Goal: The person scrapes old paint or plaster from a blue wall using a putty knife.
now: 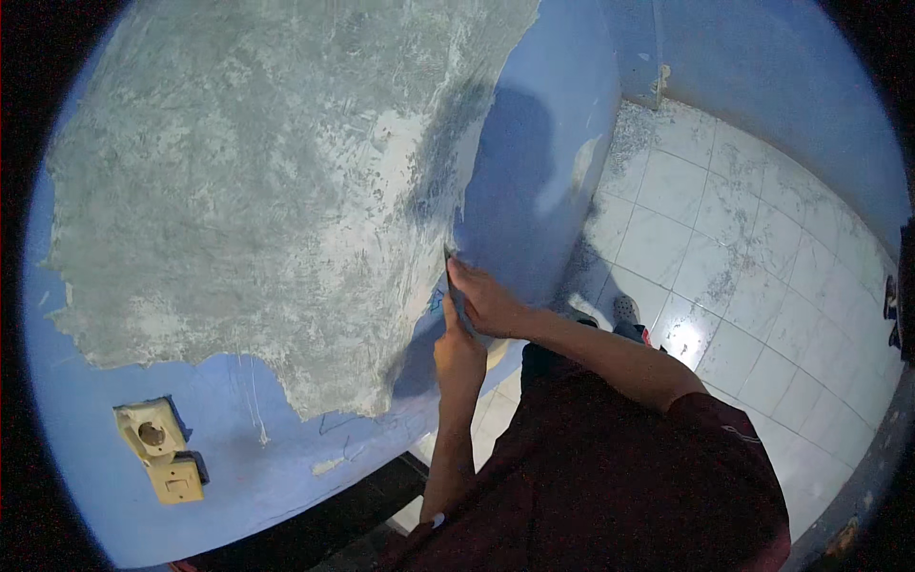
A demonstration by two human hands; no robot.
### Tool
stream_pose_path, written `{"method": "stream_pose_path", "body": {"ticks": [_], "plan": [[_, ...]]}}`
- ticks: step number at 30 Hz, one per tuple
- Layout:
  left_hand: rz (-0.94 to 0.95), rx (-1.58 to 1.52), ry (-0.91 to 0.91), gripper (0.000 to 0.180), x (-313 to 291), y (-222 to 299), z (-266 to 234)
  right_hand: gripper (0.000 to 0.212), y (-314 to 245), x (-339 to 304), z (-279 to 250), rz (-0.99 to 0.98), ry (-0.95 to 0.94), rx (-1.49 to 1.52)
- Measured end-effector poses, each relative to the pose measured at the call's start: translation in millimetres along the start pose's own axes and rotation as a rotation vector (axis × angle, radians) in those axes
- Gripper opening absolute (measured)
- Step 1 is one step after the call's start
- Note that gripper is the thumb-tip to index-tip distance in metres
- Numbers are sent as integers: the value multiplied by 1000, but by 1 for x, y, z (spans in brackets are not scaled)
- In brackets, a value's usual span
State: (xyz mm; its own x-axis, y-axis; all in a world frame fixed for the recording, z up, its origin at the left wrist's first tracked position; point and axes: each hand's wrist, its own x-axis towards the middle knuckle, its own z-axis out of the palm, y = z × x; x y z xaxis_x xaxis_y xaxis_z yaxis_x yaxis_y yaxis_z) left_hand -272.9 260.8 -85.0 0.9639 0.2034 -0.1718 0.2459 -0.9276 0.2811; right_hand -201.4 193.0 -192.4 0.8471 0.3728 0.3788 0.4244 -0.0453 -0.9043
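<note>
Both of my hands are at a dark, flat scraper (448,274), its tip against the wall where bare grey plaster (257,191) meets blue paint (515,157). My right hand (488,301) is closed around the tool from the right side, fingers pointing toward its tip. Just below, my left hand (460,355) is closed at the scraper's lower part, with a finger stretched up along it. Much of the tool is hidden behind my hands. The paint edge beside the tip is ragged, with whitish patches on the plaster next to it.
A yellowed socket (151,431) sits on the lower left wall, with a light switch (177,480) beneath it. Paint flakes and dust are scattered over the white tiled floor (705,248). My shoe (625,307) stands near the wall's base. Another blue wall (772,86) rises at the far right.
</note>
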Motion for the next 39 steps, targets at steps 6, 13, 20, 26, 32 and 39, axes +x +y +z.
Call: {"method": "stream_pose_path", "body": {"ticks": [6, 13, 20, 26, 32, 39], "plan": [[58, 85, -51, 49, 11, 4, -7, 65, 8, 9, 5, 9, 6, -24], [115, -137, -59, 51, 33, 8, -1, 71, 2, 17, -7, 234, 33, -122], [-31, -46, -98, 48, 15, 15, -22, 60, -3, 14, 5, 99, -77, -119], [-19, -723, -140, 47, 22, -11, -10, 63, -2, 13, 2, 3, 174, -299], [-491, -1462, -372, 43, 23, 9, -34, 56, 7, 17, 22, 14, 158, -528], [-267, -939, -70, 40, 9, 13, -21, 33, -21, 36, 5, 60, 80, -511]]}}
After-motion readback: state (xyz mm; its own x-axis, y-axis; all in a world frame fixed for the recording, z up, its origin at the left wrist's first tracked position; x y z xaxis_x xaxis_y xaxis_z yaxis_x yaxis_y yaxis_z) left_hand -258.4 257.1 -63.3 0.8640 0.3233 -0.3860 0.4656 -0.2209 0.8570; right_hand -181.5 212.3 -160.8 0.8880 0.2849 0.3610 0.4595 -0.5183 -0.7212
